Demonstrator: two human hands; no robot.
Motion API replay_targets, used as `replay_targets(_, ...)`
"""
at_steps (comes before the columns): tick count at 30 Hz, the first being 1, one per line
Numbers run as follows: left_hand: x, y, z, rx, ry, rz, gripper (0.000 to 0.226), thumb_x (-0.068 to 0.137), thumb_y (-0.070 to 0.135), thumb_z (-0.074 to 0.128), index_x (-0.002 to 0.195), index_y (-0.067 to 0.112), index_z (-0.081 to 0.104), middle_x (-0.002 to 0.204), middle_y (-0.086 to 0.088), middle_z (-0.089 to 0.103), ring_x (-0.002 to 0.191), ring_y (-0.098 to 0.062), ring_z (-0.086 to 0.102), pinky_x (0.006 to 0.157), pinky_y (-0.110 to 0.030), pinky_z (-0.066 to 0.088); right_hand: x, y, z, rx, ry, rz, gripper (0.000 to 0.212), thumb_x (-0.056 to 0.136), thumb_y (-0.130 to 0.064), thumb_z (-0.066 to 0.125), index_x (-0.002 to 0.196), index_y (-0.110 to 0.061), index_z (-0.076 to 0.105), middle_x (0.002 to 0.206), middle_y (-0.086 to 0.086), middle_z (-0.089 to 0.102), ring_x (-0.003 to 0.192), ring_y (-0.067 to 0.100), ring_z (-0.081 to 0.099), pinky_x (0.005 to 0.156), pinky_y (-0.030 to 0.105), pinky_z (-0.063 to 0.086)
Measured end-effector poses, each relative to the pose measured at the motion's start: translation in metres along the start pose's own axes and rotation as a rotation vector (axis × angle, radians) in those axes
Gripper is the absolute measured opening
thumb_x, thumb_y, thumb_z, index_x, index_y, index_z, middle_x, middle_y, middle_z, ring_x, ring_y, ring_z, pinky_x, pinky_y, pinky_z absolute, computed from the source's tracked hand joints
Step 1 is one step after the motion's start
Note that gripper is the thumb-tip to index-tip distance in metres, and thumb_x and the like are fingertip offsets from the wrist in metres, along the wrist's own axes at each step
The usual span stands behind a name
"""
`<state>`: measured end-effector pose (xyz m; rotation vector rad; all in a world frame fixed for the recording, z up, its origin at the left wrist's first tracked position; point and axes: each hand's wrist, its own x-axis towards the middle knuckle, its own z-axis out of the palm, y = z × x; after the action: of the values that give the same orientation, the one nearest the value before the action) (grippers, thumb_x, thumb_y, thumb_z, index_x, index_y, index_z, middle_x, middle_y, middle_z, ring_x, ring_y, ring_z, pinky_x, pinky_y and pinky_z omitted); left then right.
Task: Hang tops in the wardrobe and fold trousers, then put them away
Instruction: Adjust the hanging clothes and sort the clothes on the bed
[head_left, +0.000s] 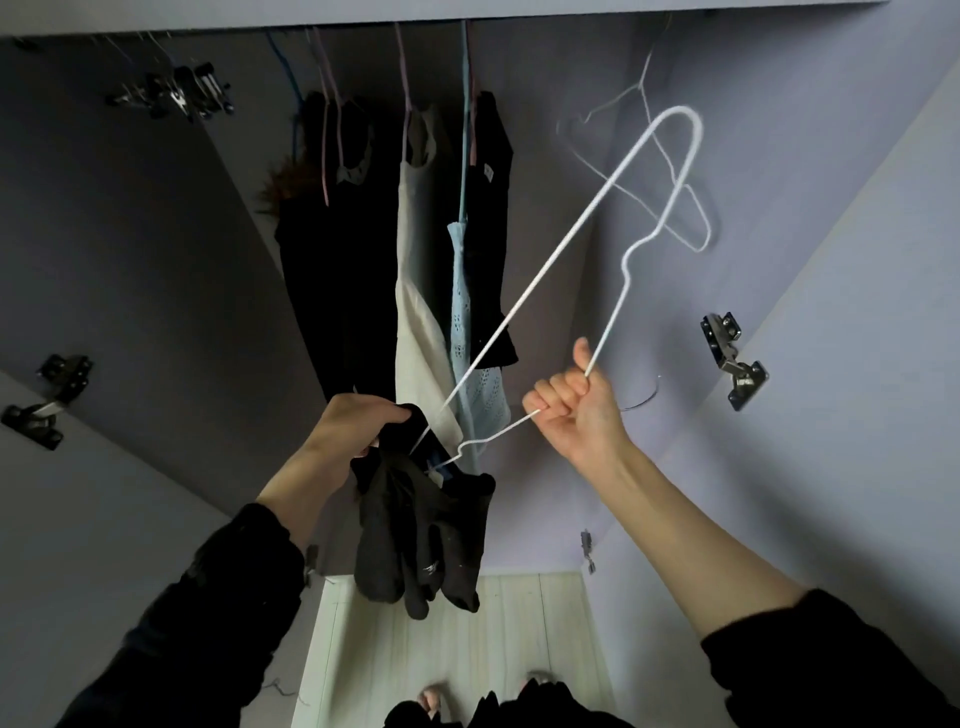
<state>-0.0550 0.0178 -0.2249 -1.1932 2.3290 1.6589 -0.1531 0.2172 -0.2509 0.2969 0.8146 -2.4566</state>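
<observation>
— Wardrobe (779, 156) interior ahead: lilac walls, hanging clothes (415, 249) filling the middle, open room to the right where only an empty wire hanger (691, 218) hangs. Pale floor (519, 623) below.

— And the hands?

— Both raised. The right hand (576, 405) is fisted, palm toward the camera, fingers curled around the white hanger (550, 260) near its hook end. The left hand (358, 421) clutches the black top (426, 530) at its upper edge.

— Where's the top against the hanger?

— One hanger end pokes into the top just beside the left hand; the rest dangles below.
</observation>
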Motion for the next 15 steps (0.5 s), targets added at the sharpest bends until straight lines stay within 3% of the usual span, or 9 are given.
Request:
replay_targets(2, -0.005, 0.005, -0.003, -0.046, -0.017, 0.019, 0.005, 0.081, 0.014, 0.068, 0.083, 0.012, 0.064, 0.045, 0.008, 0.047, 0.040, -0.005, 0.043, 0.051, -0.021, 0.034, 0.001, 0.011, 0.001, -0.055, 0.026, 0.013, 0.069, 0.098, -0.038, 0.043, 0.033, -0.021, 0.027, 0.033, -0.006, 0.017, 0.040, 0.013, 0.009, 0.043, 0.023, 0.020)
replay_targets(6, -0.016, 0.016, -0.018, -0.143, -0.029, 0.051, 0.010, 0.081, 0.015, 0.069, 0.071, 0.015, 0.069, 0.056, 0.006, 0.057, 0.048, -0.006, 0.048, 0.047, -0.016, 0.039, 0.011, 0.025, -0.005, -0.179, 0.124, 0.001, 0.049, 0.098, -0.035, 0.045, 0.052, -0.021, 0.036, 0.035, -0.007, 0.019, 0.033, 0.007, 0.016, 0.042, 0.021, 0.018)
replay_targets(11, -0.015, 0.021, -0.046, -0.190, 0.086, 0.104, 0.015, 0.082, 0.012, 0.067, 0.068, 0.015, 0.066, 0.044, 0.010, 0.051, 0.036, 0.000, 0.042, 0.043, -0.015, 0.034, 0.017, 0.023, -0.019, -0.928, 0.169, -0.140, 0.050, 0.092, -0.040, 0.056, 0.053, -0.021, 0.031, 0.041, -0.009, 0.027, 0.038, 0.005, 0.025, 0.053, 0.024, 0.028)
replay_targets(15, -0.009, 0.011, -0.055, -0.166, 0.163, 0.076, 0.019, 0.083, 0.011, 0.065, 0.065, 0.015, 0.062, 0.034, 0.014, 0.044, 0.028, 0.002, 0.037, 0.042, -0.019, 0.027, 0.018, 0.009, -0.012, -1.184, 0.091, -0.229, 0.054, 0.091, -0.044, 0.055, 0.048, -0.020, 0.034, 0.045, -0.004, 0.032, 0.042, 0.009, 0.028, 0.049, 0.021, 0.028)
